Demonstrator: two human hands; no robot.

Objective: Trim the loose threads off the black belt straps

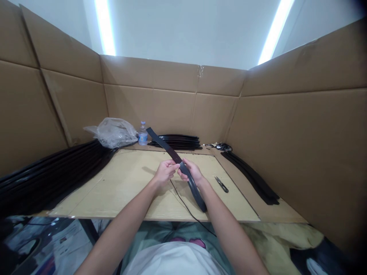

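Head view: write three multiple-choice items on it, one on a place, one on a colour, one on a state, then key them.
1. Where do the small snips lie?
A. on the board to the right of the right hand
B. inside the plastic bag
C. on the stack of strips at the left

2. What colour is the strap held in both hands?
A. white
B. black
C. red

3. How does the water bottle stand?
A. on its side
B. upside down
C. upright

Key: 1 A, the snips rest on the pale board beside the right hand. 2 B, the strap between the left hand and the right is black. 3 C, the bottle stands cap up near the plastic bag.
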